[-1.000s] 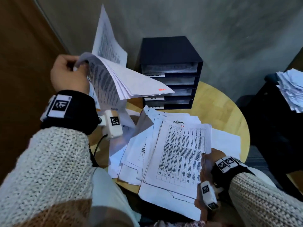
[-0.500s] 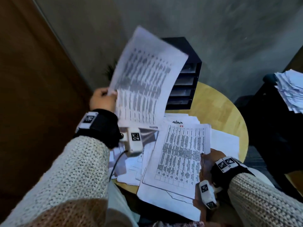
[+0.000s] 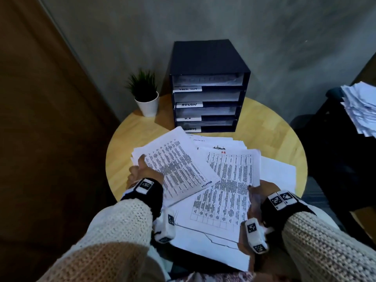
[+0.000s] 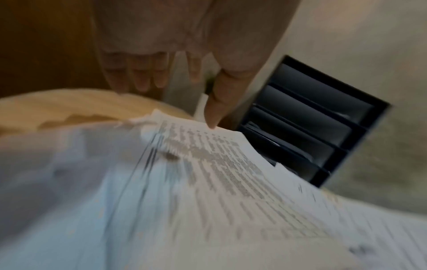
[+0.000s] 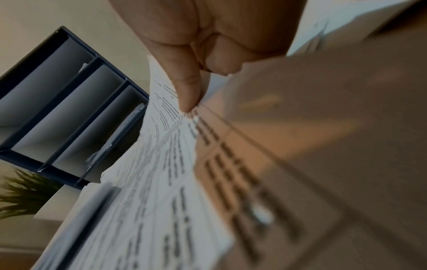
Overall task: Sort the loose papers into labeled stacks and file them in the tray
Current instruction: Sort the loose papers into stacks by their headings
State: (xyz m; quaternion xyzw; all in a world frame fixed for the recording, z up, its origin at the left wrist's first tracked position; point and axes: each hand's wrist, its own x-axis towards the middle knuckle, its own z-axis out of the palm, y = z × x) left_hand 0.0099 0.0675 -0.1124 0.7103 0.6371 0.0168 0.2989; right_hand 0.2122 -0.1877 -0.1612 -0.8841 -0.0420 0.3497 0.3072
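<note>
My left hand (image 3: 140, 168) holds a printed stack marked ADMIN (image 3: 177, 165) at its left edge, low over the left of the loose paper pile; the thumb (image 4: 215, 109) lies on top and the fingers go underneath. My right hand (image 3: 253, 192) pinches the right edge of a table-printed sheet marked HR (image 3: 230, 186), with its thumb (image 5: 184, 87) pressing on the paper. The black filing tray (image 3: 203, 55) stands at the back of the round table. It has several labelled slots, one reading ADMIN, and papers lie in them.
A small potted plant (image 3: 145, 92) stands left of the tray. Bare wooden table (image 3: 264, 127) shows right of the tray and around the pile. Another heap of papers (image 3: 360, 104) rests on dark furniture at the far right. A wall runs close behind.
My left hand has brought its papers down from head height to just over the pile on the left. The right hand and the HR sheet have stayed put.
</note>
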